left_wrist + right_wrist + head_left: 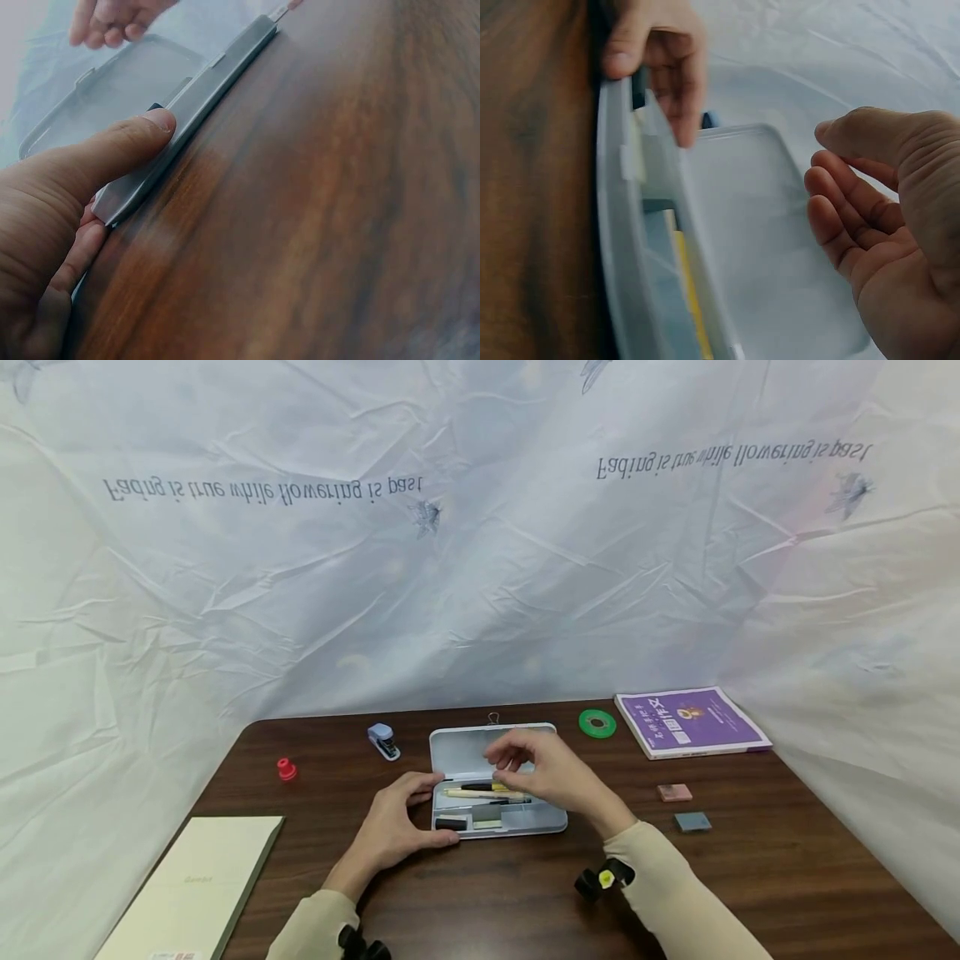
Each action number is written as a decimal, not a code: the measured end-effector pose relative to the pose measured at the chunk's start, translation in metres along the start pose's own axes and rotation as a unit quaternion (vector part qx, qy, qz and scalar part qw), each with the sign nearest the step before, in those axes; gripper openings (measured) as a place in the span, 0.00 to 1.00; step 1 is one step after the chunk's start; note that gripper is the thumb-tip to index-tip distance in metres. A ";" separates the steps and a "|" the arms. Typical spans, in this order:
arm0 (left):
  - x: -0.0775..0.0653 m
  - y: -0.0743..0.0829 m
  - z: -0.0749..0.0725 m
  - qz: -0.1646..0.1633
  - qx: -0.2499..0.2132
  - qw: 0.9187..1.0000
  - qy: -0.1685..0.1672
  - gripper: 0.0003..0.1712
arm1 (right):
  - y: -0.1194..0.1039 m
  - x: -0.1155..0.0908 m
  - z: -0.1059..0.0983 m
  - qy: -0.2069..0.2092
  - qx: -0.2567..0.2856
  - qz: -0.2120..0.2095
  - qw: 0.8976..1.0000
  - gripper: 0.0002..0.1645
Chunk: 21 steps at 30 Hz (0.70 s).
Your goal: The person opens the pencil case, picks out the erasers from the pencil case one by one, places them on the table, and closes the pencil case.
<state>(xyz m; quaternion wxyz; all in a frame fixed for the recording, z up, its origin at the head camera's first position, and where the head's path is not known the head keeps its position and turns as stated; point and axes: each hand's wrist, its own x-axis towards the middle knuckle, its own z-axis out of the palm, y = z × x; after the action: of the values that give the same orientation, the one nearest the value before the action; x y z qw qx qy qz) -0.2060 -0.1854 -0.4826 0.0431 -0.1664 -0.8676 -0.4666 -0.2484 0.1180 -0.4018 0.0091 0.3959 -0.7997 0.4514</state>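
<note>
An open light-grey pencil case (542, 819) lies on the table, its lid (459, 752) tipped back. Inside are several pens (480, 793), a dark block (452, 824) and a grey-green piece (486, 814). My left hand (392, 827) holds the left end of the case, thumb (135, 142) on the front edge and fingers round the back. Over the right part of the case hovers my right hand (551, 770). In the right wrist view its fingers (829, 221) are loosely bent, with nothing between them and the thumb.
A red piece (286, 769) and a small stapler (384, 742) sit to the left, behind a cream notebook (191, 881). On the right are a green ring (597, 723), a purple book (690, 718), a pink block (674, 792) and a blue-grey block (692, 822). A binder clip (492, 718) stands behind the lid.
</note>
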 end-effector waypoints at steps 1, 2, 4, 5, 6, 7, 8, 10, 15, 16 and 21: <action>0.000 0.000 0.000 0.001 -0.001 1.000 0.000 0.53 | 0.001 0.000 0.003 -0.008 -0.007 0.002 1.000 0.16; 0.000 0.000 0.000 0.001 -0.002 1.000 0.001 0.53 | 0.002 -0.001 0.006 -0.016 -0.016 0.004 1.000 0.16; 0.000 0.000 0.001 0.003 -0.003 1.000 0.001 0.53 | 0.005 -0.001 0.012 -0.033 -0.031 0.007 0.999 0.15; 0.000 0.000 0.001 0.003 -0.003 1.000 0.001 0.53 | 0.006 -0.001 0.015 -0.041 -0.045 0.004 0.998 0.14; 0.000 0.000 0.001 0.004 -0.002 1.000 0.001 0.53 | 0.007 -0.001 0.019 -0.050 -0.060 0.002 0.997 0.14; 0.000 0.000 0.000 0.003 -0.001 1.000 0.000 0.53 | 0.008 -0.001 0.022 -0.057 -0.074 -0.001 0.996 0.13; 0.000 0.000 0.000 0.003 0.000 1.000 -0.001 0.53 | 0.008 0.000 0.024 -0.064 -0.087 -0.005 0.994 0.12; 0.000 0.000 0.000 0.003 0.001 1.000 -0.002 0.53 | 0.009 0.000 0.029 -0.076 -0.114 -0.007 0.991 0.12; 0.000 0.001 0.000 0.004 0.000 1.000 -0.003 0.53 | 0.010 0.000 0.036 -0.098 -0.132 0.006 0.986 0.10; 0.000 0.001 0.000 0.005 0.000 1.000 -0.002 0.53 | 0.010 0.000 0.037 -0.101 -0.131 0.008 0.986 0.10; 0.000 0.001 -0.001 0.006 0.004 1.000 -0.003 0.53 | 0.009 0.000 0.039 -0.116 -0.129 0.017 0.985 0.09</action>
<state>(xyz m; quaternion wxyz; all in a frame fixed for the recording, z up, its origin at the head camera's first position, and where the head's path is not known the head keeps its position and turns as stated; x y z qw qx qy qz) -0.2057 -0.1855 -0.4814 0.0441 -0.1726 -0.8686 -0.4625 -0.2406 0.0921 -0.4316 -0.0404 0.4274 -0.8533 0.2958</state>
